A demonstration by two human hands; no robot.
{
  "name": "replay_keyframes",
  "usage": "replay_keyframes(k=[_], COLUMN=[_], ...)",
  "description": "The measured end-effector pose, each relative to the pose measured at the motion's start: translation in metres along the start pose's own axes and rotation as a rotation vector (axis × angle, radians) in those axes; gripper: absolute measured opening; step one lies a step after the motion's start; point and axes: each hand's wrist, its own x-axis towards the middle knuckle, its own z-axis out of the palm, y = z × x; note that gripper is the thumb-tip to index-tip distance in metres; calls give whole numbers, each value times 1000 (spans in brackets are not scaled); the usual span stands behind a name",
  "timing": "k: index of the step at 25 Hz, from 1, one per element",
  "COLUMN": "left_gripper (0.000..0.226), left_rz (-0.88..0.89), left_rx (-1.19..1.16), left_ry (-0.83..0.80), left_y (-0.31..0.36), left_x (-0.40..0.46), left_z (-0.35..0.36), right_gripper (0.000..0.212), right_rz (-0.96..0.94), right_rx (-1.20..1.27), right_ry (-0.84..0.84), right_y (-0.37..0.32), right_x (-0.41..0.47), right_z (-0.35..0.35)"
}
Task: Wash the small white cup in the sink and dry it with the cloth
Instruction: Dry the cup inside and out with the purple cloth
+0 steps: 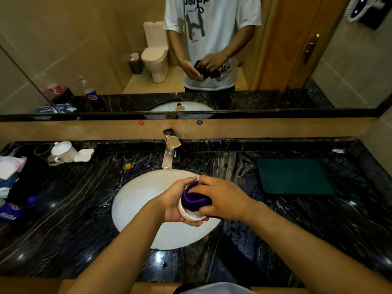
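Over the right half of the white oval sink (137, 200), my left hand (176, 202) grips the small white cup (191, 215) from the left, its rim tilted toward me. A purple cloth (196, 199) is stuffed into the cup's mouth. My right hand (222, 198) grips the cloth from the right, with its fingers pressed into the cup. Most of the cup is hidden by both hands and the cloth.
A chrome tap (169, 149) stands behind the sink; no water runs from it. A green mat (294, 176) lies on the black marble counter (275, 219) at right. A white lidded pot (63, 152), a white dish (83, 155) and tissue packs (10, 172) sit at left. A mirror hangs behind.
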Motion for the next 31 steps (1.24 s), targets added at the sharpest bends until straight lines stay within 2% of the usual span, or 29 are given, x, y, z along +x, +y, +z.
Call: replay_keyframes(k=[5, 10, 13, 17, 21, 26, 31], left_gripper=[57, 53, 49, 34, 35, 54, 52], left_rz=[35, 145, 289, 364, 425, 499, 537], left_rx=[-52, 31, 11, -111, -175, -336, -347], left_ry=[130, 244, 366, 412, 437, 339, 323], left_y=[-8, -10, 0, 4, -1, -11, -13], left_x=[13, 17, 19, 21, 20, 18, 15], left_z=[6, 23, 31, 33, 35, 32, 35], right_gripper=[49, 30, 29, 16, 45, 48, 36], right_rz=[156, 435, 601, 733, 825, 875, 867], right_rx=[-225, -135, 173, 587, 1012, 1480, 1835], right_ry=[-78, -82, -168, -215, -245, -243, 5], right_y=[-9, -16, -9, 1, 8, 4, -2], right_x=[3, 12, 24, 32, 25, 18, 8], right_z=[9, 16, 3, -7, -5, 8, 25])
